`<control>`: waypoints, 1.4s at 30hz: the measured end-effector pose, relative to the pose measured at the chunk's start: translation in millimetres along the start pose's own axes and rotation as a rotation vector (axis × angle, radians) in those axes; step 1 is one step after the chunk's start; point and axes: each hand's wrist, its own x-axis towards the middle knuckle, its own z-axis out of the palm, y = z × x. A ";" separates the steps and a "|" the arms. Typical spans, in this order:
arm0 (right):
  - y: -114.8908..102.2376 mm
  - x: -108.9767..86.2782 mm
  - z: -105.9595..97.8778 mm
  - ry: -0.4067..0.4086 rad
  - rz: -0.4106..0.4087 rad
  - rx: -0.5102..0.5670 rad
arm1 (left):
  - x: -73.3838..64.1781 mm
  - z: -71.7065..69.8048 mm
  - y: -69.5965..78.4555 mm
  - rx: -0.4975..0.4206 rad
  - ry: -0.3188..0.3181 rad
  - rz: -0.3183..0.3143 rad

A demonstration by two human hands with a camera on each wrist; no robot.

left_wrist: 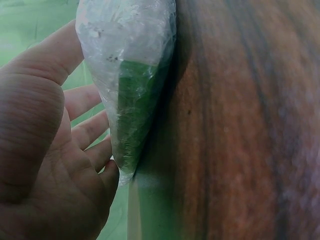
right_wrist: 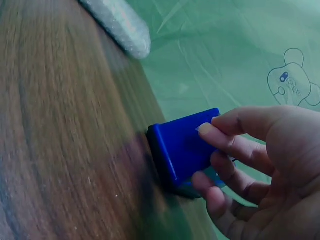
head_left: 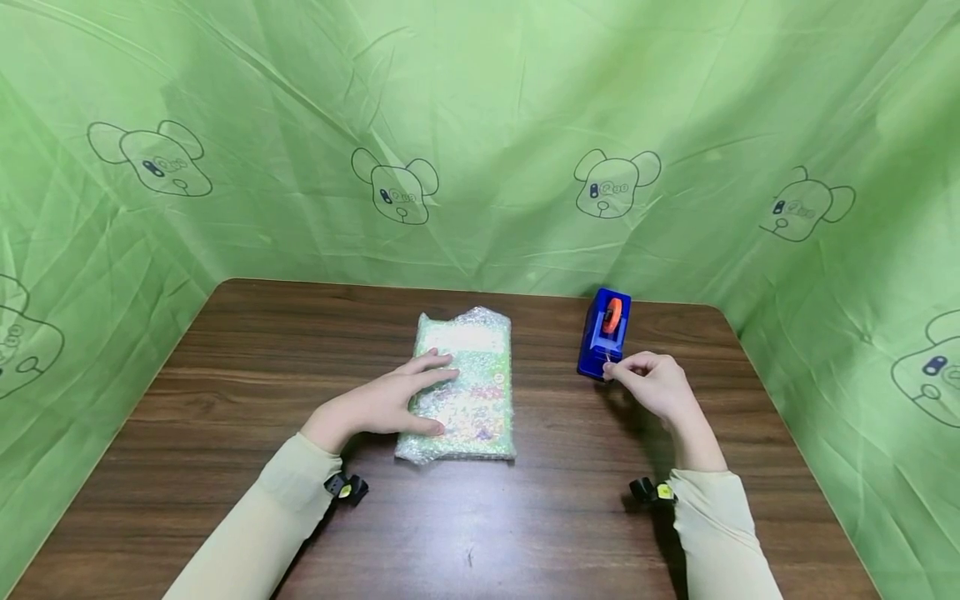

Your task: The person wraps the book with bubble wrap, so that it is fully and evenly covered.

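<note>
A flat rectangular package in bubble wrap [head_left: 472, 417], with a green printed item inside, lies on the table. My left hand [head_left: 375, 404] rests on its left side with fingers spread; in the left wrist view the fingers extend past the wrapped edge [left_wrist: 132, 100]. At the right stands a blue tape dispenser [head_left: 592, 354] with an orange tape core [head_left: 612, 315]. My right hand [head_left: 656, 383] is at the dispenser's near end, thumb and forefinger pinching the end of the clear tape [right_wrist: 199, 128]. The other fingers of that hand curl loosely beside the dispenser.
The dark wood-grain table [head_left: 247, 358] has its far edge close behind the dispenser. Green cloth [head_left: 480, 100] printed with cartoon bear heads hangs behind and at both sides. A small black wrist camera [head_left: 347, 488] sits on the left sleeve, another [head_left: 651, 490] on the right.
</note>
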 end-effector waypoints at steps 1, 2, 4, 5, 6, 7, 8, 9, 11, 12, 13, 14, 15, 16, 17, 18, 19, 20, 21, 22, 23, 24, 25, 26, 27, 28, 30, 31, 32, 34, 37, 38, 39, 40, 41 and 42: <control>0.9 0.4 0.3 0.004 -0.014 -0.003 | -0.1 0.0 -0.2 -0.001 0.000 0.000; 1.8 0.9 0.7 0.003 -0.020 0.007 | 0.0 0.1 -0.5 -0.001 0.000 -0.001; 3.3 1.7 1.7 -0.003 -0.028 0.029 | 0.2 0.3 -1.3 -0.001 -0.001 -0.004; 4.7 2.3 2.2 -0.005 -0.030 0.034 | 0.2 0.2 -1.2 -0.003 0.000 -0.001; 6.3 2.9 2.8 -0.008 -0.030 0.041 | 0.2 0.2 -1.1 -0.005 0.001 0.002; 8.4 3.8 3.2 -0.010 -0.036 0.040 | 0.4 0.2 -1.2 -0.005 0.002 0.003; 10.4 4.6 3.7 -0.011 -0.044 0.038 | 0.5 0.2 -1.0 -0.008 0.002 0.006; 12.8 5.5 4.2 -0.009 -0.058 0.029 | 0.5 0.1 -0.7 -0.011 0.001 0.006; 17.2 7.4 5.3 0.000 -0.089 0.006 | 0.5 0.0 -0.3 -0.013 -0.001 0.007; 19.0 8.1 5.7 0.004 -0.105 0.001 | 0.6 0.3 -1.0 -0.011 -0.002 0.005; 20.2 8.8 6.0 0.008 -0.120 -0.004 | 0.8 0.5 -1.4 -0.008 -0.004 0.003; 21.1 9.3 6.4 0.009 -0.131 -0.004 | 0.9 0.6 -1.6 -0.009 -0.005 0.004; 21.6 9.6 6.6 0.011 -0.139 -0.007 | 0.7 0.7 -2.1 -0.007 -0.005 0.006; 21.8 9.8 6.7 0.013 -0.144 -0.007 | 0.7 0.7 -2.6 -0.004 -0.005 0.006; 21.8 9.8 6.8 0.014 -0.147 -0.008 | 0.7 0.7 -2.9 -0.003 -0.005 0.009; 21.8 10.0 6.9 0.016 -0.149 -0.009 | 0.7 0.7 -3.2 -0.003 -0.003 0.013; 21.6 10.0 7.0 0.018 -0.152 -0.012 | 0.8 0.6 -3.3 -0.003 -0.004 0.016; 21.5 10.1 7.1 0.020 -0.156 -0.016 | 0.6 0.5 -3.4 -0.004 -0.004 0.019; 21.2 10.0 7.2 0.023 -0.161 -0.021 | 0.5 0.6 -3.6 -0.005 -0.002 0.022; 21.1 10.1 7.4 0.026 -0.166 -0.025 | 0.7 0.5 -3.5 -0.007 -0.005 0.019; 20.9 10.2 7.7 0.030 -0.172 -0.031 | 0.5 0.6 -3.5 -0.009 -0.003 0.023; 20.5 10.1 7.8 0.032 -0.179 -0.035 | 0.5 0.5 -3.4 -0.010 -0.005 0.018; 20.1 9.8 7.8 0.035 -0.186 -0.041 | 0.5 0.5 -3.3 -0.010 -0.007 0.014; 19.6 9.6 7.9 0.038 -0.192 -0.045 | 0.4 0.4 -3.1 -0.011 -0.008 0.012; 19.1 9.2 7.9 0.040 -0.197 -0.048 | 0.5 0.5 -3.1 -0.011 -0.009 0.008; 18.8 9.1 8.0 0.042 -0.201 -0.051 | 0.7 0.4 -3.1 -0.011 -0.011 0.006; 18.0 8.5 7.8 0.046 -0.208 -0.056 | 1.1 0.5 -3.4 -0.010 -0.011 0.004; 17.8 8.5 7.9 0.048 -0.209 -0.059 | 1.3 0.6 -3.7 -0.011 -0.009 0.006; 17.7 8.7 8.0 0.050 -0.212 -0.062 | 1.4 0.7 -3.9 -0.013 -0.008 0.007; 17.5 9.0 8.0 0.054 -0.217 -0.067 | 1.6 0.8 -4.5 -0.014 -0.004 0.009; 17.5 9.5 7.9 0.058 -0.225 -0.072 | 1.8 1.0 -5.0 -0.015 -0.004 0.008; 17.7 9.7 7.9 0.058 -0.228 -0.072 | 1.8 1.0 -5.1 -0.016 -0.005 0.008; 18.0 9.9 7.9 0.058 -0.228 -0.070 | 1.9 1.0 -5.1 -0.016 -0.006 0.009; 18.5 10.2 8.1 0.058 -0.227 -0.069 | 1.9 1.0 -4.9 -0.018 -0.006 0.010; 18.9 10.4 8.1 0.057 -0.226 -0.065 | 1.9 0.9 -4.7 -0.018 -0.007 0.010; 19.5 10.7 8.3 0.057 -0.225 -0.062 | 1.9 0.8 -4.5 -0.019 -0.006 0.011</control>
